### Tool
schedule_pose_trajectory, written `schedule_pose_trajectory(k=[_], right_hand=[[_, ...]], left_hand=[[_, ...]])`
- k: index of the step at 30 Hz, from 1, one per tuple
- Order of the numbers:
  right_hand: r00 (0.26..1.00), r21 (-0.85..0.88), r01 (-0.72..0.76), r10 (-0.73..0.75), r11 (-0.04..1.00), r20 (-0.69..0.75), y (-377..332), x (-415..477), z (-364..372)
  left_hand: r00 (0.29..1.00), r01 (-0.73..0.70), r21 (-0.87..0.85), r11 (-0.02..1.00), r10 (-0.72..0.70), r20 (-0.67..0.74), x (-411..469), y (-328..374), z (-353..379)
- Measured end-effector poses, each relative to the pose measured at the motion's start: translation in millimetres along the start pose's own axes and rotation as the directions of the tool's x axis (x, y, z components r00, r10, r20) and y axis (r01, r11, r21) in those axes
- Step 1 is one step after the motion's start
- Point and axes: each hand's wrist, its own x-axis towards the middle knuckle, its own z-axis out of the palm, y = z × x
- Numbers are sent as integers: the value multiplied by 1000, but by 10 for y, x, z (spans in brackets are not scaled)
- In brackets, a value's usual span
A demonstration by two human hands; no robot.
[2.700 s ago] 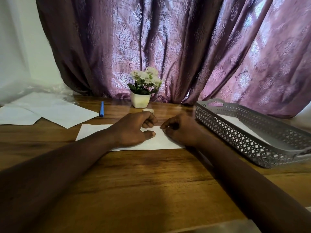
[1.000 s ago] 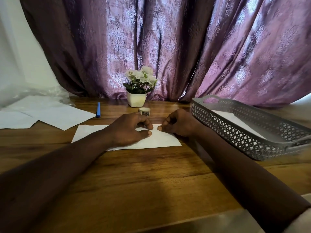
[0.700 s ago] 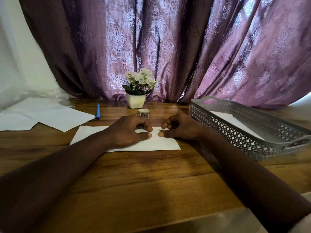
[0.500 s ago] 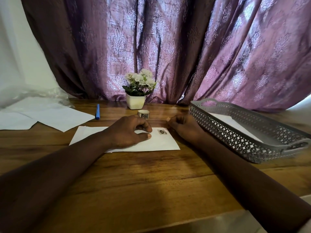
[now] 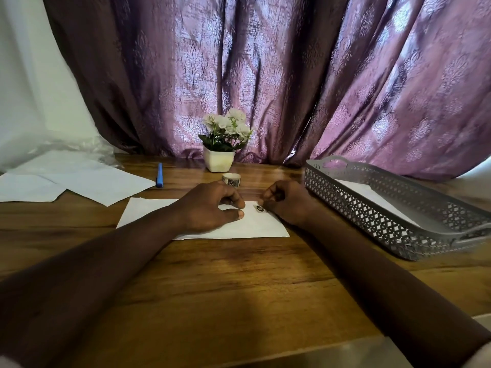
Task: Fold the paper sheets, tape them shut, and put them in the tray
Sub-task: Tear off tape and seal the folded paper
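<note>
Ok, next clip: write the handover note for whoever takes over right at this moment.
Left hand: flat on the folded sheet, pinning it to the table.
Right hand: curled at the sheet's right end, beside a patterned tape piece stuck on it; whether it holds anything is unclear.
Tape roll sits behind the hands; unfolded sheets far left.
Done: one paper already in the tray.
Left: tray this sheet, then the rest.

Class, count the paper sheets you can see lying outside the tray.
3, perhaps more: the folded sheet under both hands, and two overlapping loose sheets at the table's far left. More may lie beneath them.
</note>
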Motion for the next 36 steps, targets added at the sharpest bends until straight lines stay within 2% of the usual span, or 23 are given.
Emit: schedule_pose_trajectory(k=[3, 10, 13, 27, 31, 33, 36], right_hand=[[998, 69, 31, -34, 997, 51, 38, -50, -50], [971, 206, 1, -50, 979, 235, 96, -159, -223], [961, 255, -12, -59, 967, 269, 119, -184, -257], [974, -18, 173, -168, 985, 149, 2, -245, -215], [954, -240, 295, -271, 925, 129, -38, -153, -123], [945, -286, 328, -313, 900, 99, -55, -126, -70], [935, -252, 354, -340, 901, 100, -88, -105, -14]], left_hand=[[1000, 0, -5, 1000, 0, 1, 3, -3, 1], [1000, 5, 3, 1000, -5, 5, 8, 3, -13], [1000, 10, 3, 1000, -10, 8, 6, -2, -14], [1000, 21, 27, 999, -21, 13, -3, 29, -27], [1000, 19, 53, 998, -18, -12, -62, 108, -40], [999, -3, 160, 987, 10, -43, -72, 158, -76], [996, 44, 392, 919, -10, -89, -89, 204, -204]])
